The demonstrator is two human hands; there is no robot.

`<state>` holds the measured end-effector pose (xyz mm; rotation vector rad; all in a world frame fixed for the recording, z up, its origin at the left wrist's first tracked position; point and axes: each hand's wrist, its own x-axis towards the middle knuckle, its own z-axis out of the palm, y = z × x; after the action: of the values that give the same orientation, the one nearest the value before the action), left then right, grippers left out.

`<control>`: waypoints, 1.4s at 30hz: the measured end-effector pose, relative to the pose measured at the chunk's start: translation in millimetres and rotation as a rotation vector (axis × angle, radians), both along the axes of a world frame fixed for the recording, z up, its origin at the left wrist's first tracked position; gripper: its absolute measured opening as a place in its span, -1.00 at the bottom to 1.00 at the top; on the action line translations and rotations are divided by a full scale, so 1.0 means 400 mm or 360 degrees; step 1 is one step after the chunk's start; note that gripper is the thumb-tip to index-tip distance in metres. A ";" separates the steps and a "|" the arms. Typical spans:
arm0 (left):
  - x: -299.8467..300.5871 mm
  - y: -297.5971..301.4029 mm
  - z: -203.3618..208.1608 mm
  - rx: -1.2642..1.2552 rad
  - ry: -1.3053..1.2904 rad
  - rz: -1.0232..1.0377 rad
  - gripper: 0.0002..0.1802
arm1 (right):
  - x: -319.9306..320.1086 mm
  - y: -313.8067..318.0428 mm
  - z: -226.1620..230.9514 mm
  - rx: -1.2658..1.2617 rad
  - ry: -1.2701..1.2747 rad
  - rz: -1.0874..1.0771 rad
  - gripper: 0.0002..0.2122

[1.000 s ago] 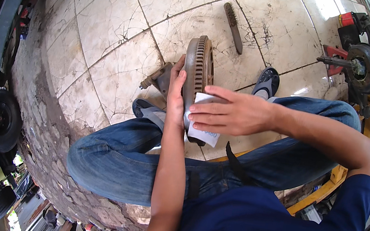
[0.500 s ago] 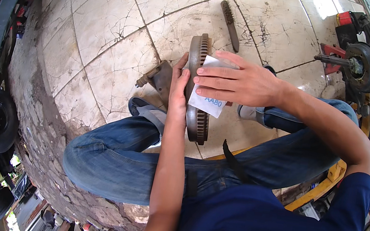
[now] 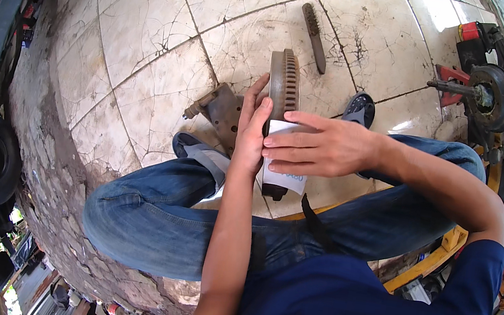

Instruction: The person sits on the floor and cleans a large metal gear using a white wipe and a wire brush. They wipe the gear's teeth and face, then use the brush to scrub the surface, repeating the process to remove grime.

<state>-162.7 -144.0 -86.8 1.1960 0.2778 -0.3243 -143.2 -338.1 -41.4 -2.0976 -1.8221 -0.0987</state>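
Observation:
A ventilated brake disc (image 3: 289,81) with a slotted, rusty rim stands on edge between my legs. My left hand (image 3: 252,135) grips it from the left, fingers behind and thumb at the front. My right hand (image 3: 325,146) presses a white sheet of sandpaper (image 3: 284,180) with blue print against the disc, its fingers laid across the paper. The sheet hides the lower part of the rim. Just left of the disc, a rusty metal part (image 3: 217,110) with holes and a threaded end lies on the floor.
A wire brush (image 3: 314,36) lies on the cracked tile floor (image 3: 243,0) ahead. To the right stands a hub assembly (image 3: 492,96) with a protruding shaft, beside a red stand (image 3: 449,82). Yellow metal framing (image 3: 431,266) is at my right; a tyre (image 3: 0,162) is at far left.
My right hand and the sandpaper have slid down along the disc, toward me. The disc has turned and shifted slightly right in my left hand. My right shoe now shows more fully.

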 end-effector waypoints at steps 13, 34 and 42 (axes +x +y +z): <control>0.004 0.009 0.021 -0.0115 0.0134 0.0015 -0.34 | 0.027 -0.017 -0.023 0.0012 0.0015 -0.0049 -0.48; 0.007 0.003 0.010 -0.0064 0.0126 -0.0036 -0.38 | 0.132 -0.079 -0.002 -0.0491 0.0876 -0.1554 -0.50; 0.019 -0.009 0.038 0.0021 0.0237 0.0001 -0.46 | 0.108 -0.190 -0.234 -0.1498 0.1326 -0.1041 -0.50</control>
<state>-155.2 -147.6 -71.8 1.1864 0.4101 -0.4125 -99.9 -414.2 -135.0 -2.5800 -0.6480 1.4666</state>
